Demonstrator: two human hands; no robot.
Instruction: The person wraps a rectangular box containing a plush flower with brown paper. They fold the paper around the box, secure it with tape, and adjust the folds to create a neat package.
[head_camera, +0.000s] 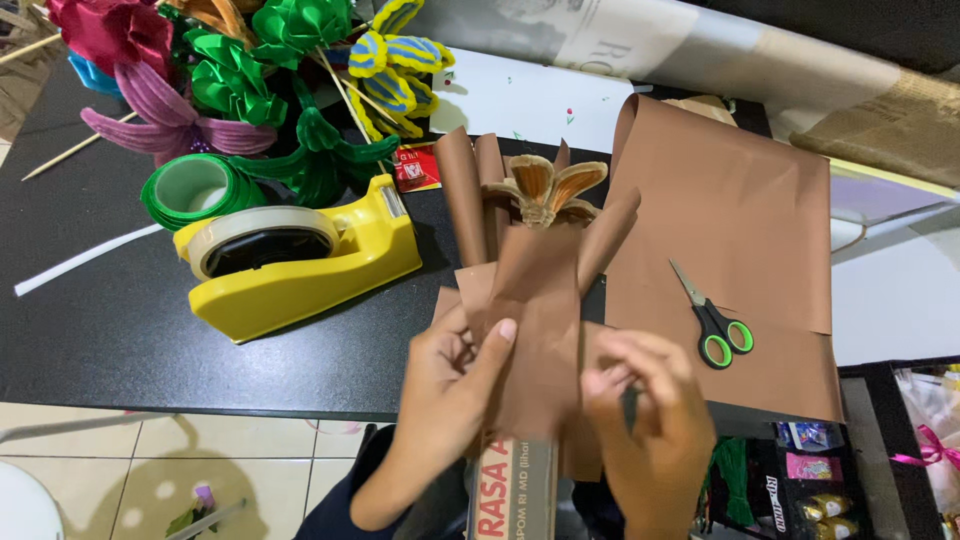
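My left hand (448, 385) grips a bundle of brown paper (535, 300) wrapped around a brown and orange ribbon flower (547, 185), with my thumb pressed on the front of the paper. My right hand (650, 415) pinches the paper's lower right edge, and its fingers look blurred. A cardboard box (512, 490) with printed lettering sticks out below the wrap, between my hands. The flower's stem is hidden inside the paper.
A yellow tape dispenser (300, 255) sits left on the black table (100, 320), beside a green ribbon roll (190, 190) and several ribbon flowers (250, 70). Green-handled scissors (715, 320) lie on a large brown sheet (730, 200). Small packets (815, 470) are at bottom right.
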